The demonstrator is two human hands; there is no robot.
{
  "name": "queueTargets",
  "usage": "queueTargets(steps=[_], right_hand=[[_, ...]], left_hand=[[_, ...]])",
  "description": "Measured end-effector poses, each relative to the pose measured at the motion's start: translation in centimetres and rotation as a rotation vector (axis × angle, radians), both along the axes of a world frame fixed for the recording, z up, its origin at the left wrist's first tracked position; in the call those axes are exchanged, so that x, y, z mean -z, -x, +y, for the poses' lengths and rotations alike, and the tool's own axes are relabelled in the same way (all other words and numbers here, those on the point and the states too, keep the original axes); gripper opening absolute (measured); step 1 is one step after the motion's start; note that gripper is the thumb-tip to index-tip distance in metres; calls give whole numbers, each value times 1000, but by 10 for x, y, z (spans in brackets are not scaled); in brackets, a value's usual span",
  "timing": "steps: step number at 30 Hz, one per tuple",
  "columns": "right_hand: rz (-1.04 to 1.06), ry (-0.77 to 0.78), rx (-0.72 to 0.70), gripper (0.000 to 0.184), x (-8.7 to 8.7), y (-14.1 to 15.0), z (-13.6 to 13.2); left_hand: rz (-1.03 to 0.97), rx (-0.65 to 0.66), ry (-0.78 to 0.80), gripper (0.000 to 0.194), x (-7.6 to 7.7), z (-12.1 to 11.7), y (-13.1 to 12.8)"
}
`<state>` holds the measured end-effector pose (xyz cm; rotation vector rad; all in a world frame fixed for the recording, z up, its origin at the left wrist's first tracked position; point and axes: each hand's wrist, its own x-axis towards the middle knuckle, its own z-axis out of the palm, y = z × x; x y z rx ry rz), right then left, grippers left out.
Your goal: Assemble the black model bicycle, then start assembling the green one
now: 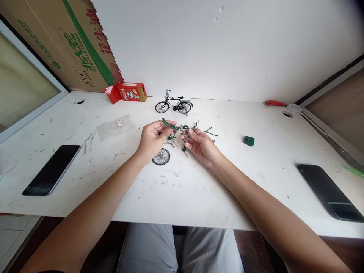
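Between the fingers of my left hand (153, 137) is a green curved model bicycle part (170, 124), raised a little above the table. My right hand (202, 144) pinches a small silvery metal part (184, 129) against the other end of it; its exact kind is too small to make out. Below my hands lie a green-rimmed spoked wheel (161, 156), several thin metal pieces (171, 143) and a small green part (184, 150). A forked green piece (211, 131) rests just beyond my right hand. Behind them a finished black model bicycle (174, 103) stands upright.
A phone (51, 170) lies at the left, another dark phone (330, 191) at the right. A green block (249, 140) sits right of my hands. At the back are a red box (132, 91), a clear plastic bag (115, 127), a cardboard sheet (65, 41) and a red tool (276, 103).
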<state>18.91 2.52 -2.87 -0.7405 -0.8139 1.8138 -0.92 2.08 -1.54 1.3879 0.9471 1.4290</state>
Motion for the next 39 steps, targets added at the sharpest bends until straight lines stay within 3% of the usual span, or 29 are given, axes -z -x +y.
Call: queueTargets(steps=[7,26,30,36,39], right_hand=[[15,2,-69,45,0,2,-2],[72,12,-80,53,3,2,-1],[110,16,-85,51,0,2,-3],[133,44,-83,46,-2,1,-2],[149,45,-78,45,-2,1,-2]], left_hand=[[95,-23,-63,22,-1,-5,-3],[153,-18,-86,15,1,-5,-1],[165,15,-117,19,4,-5,-3],[81,138,-45,25,14,-9,-7],[142,91,-72,34,15,-10,-8]])
